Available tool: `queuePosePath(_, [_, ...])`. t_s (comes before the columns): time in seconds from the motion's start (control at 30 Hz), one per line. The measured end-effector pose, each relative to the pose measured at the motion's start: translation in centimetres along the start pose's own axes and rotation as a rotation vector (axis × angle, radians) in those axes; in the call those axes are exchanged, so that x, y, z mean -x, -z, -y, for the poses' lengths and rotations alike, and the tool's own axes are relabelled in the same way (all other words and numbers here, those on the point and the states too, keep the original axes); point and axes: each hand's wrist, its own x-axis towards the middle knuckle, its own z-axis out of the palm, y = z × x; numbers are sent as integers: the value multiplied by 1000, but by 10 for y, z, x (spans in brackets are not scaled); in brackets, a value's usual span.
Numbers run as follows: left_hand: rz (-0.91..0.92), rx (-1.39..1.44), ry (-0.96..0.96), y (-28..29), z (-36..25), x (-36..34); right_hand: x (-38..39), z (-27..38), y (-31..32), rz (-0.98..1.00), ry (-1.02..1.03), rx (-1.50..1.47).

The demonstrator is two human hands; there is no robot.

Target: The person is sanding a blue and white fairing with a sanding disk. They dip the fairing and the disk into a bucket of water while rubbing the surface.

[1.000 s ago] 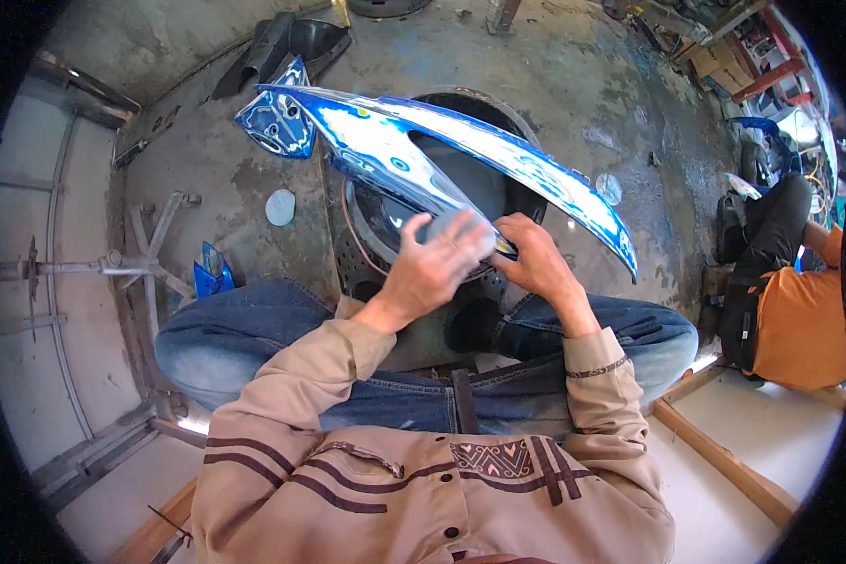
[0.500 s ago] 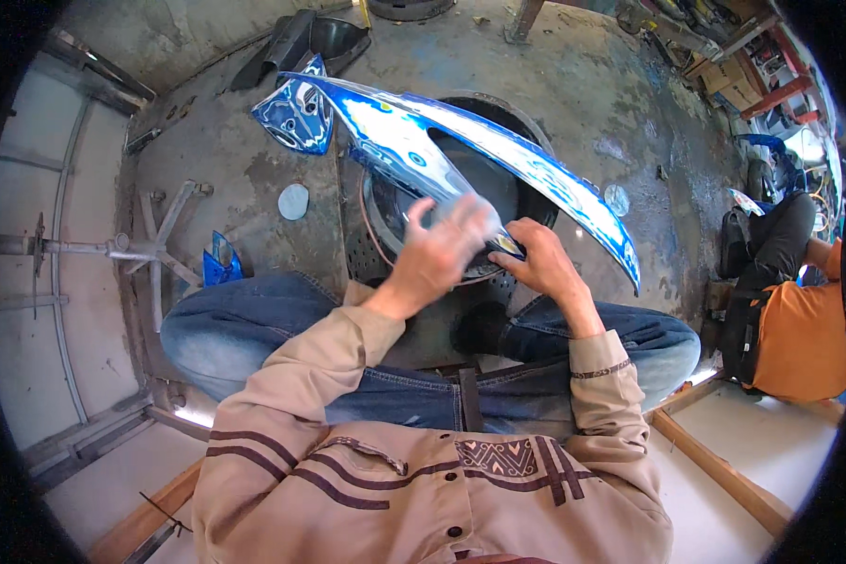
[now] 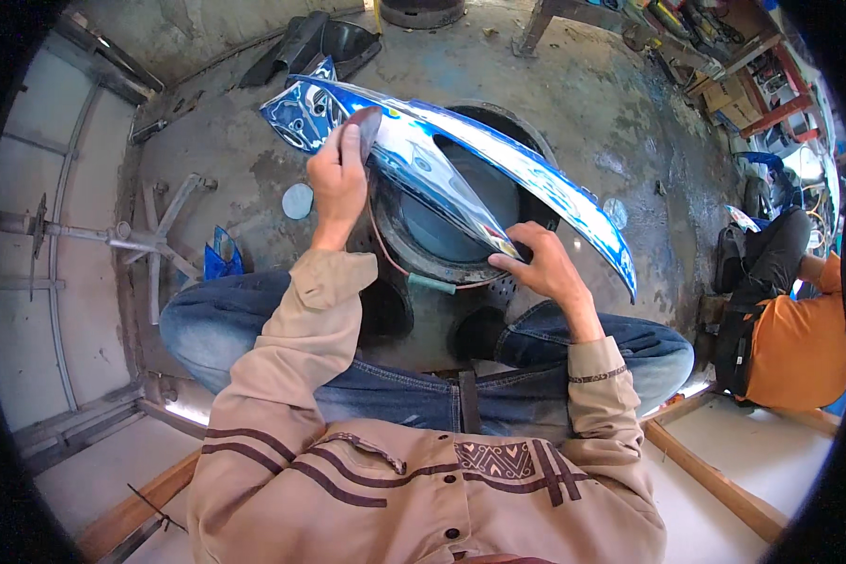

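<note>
A long, glossy blue-and-white motorcycle fairing panel (image 3: 423,173) lies slantwise over a dark bucket of water (image 3: 385,228). Its two prongs spread toward the right. My right hand (image 3: 545,261) grips the tip of the shorter, nearer prong, thumb on the near side. At the panel's upper left, my left hand (image 3: 336,183) is closed on a dark, thin, bent sheet (image 3: 369,130) that looks like sandpaper. The sheet is against or just over the panel's surface; whether it touches I cannot tell.
The bucket's wire handle has a green grip (image 3: 430,284) on my side. Pale round discs (image 3: 297,201) and a small blue part (image 3: 223,256) lie on the concrete floor. A metal stand base (image 3: 164,235) is at left. A person in orange (image 3: 799,348) sits at right.
My left hand has moved up and left from the panel's middle to its upper-left end, and the dark sheet now shows. My right hand keeps hold of the prong's tip.
</note>
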Motion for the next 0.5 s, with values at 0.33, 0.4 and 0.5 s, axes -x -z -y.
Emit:
queuePosePath(0.33, [-216, 381, 41, 1, 44, -19, -27, 0, 53, -263, -139, -117])
queuePosePath(0.4, [-204, 375, 43, 1, 47, -17, -35, -8, 57, -362, 11, 27])
queuePosePath(0.5, [-193, 359, 45, 0, 50, -17, -41, -27, 58, -259, -31, 73])
